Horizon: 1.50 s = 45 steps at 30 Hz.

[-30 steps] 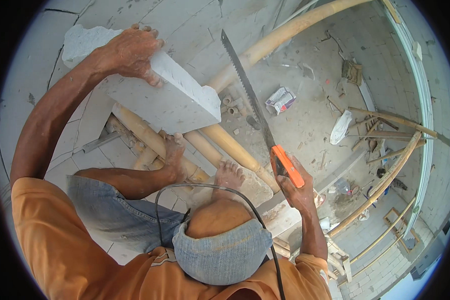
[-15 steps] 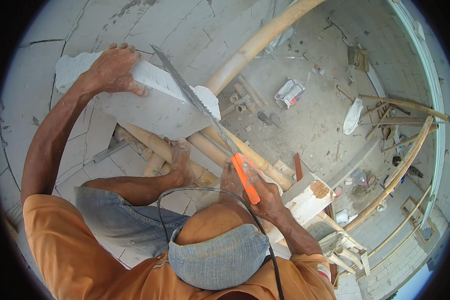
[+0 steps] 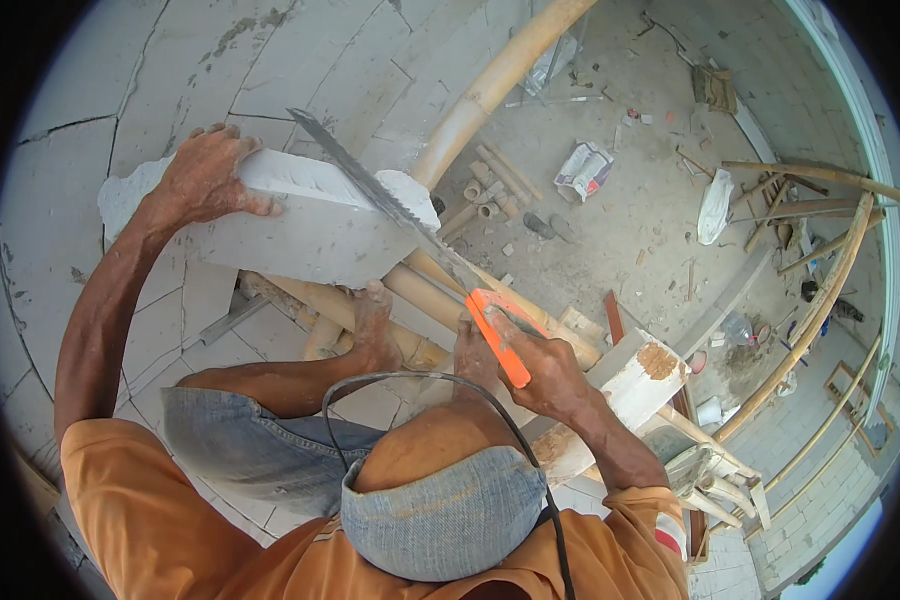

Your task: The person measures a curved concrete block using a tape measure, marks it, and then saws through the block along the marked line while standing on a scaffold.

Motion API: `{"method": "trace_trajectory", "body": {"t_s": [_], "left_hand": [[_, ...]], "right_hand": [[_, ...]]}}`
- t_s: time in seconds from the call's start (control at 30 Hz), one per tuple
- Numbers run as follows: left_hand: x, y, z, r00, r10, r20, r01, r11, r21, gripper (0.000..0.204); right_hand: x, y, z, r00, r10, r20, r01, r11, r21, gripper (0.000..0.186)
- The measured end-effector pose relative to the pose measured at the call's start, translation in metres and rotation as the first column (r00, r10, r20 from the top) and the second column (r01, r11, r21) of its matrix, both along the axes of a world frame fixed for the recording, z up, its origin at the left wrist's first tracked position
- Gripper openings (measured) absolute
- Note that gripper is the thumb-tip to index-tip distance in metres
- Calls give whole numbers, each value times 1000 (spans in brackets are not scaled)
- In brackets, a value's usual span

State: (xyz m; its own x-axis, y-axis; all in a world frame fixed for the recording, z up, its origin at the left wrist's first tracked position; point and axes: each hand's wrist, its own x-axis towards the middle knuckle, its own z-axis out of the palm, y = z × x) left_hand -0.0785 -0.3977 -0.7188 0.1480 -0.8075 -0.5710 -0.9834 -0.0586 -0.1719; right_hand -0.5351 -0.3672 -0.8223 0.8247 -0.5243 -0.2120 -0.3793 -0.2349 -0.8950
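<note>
My left hand is wrapped over the upper edge of a pale lightweight concrete block, its thumb on the near face. The block has a rough, broken left end. In my right hand is a hand saw with an orange handle. Its long toothed blade slants up and left across the block near the right end, with the tip beyond the far edge. How deep the blade sits in the block, I cannot tell. My bare foot rests against the block's lower edge.
Bamboo poles lie under and beside the block, and a thick bamboo pole rises beyond it. A white, chipped beam is by my right forearm. Rubble, a crumpled bag and slippers lie on the floor at right.
The view has turned slightly, and the block's left end appears lower. The saw now lies at a flatter angle, its handle a little closer to the block. Both hands keep their hold.
</note>
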Motion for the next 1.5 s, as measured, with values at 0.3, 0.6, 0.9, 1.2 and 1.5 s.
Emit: {"method": "trace_trajectory", "body": {"t_s": [0.3,0.6,0.9,1.2,1.5], "left_hand": [[-16,-4,10,1000,-5,19,4,1000,11,87],[-13,5,14,997,82,13,-83,995,60,81],[-9,10,10,998,56,3,-57,998,24,79],[-5,15,9,999,-45,-16,44,998,-34,74],[-12,11,14,999,37,-30,-35,999,35,79]], "right_hand": [[11,-21,12,999,4,-37,-4,1000,-4,73],[-30,0,40,999,28,-19,-30,997,-71,69],[-6,-10,32,994,42,-99,-47,998,-50,71],[26,-27,18,994,16,-110,-27,995,-95,67],[-15,-4,36,990,24,-141,-42,991,-123,77]]}}
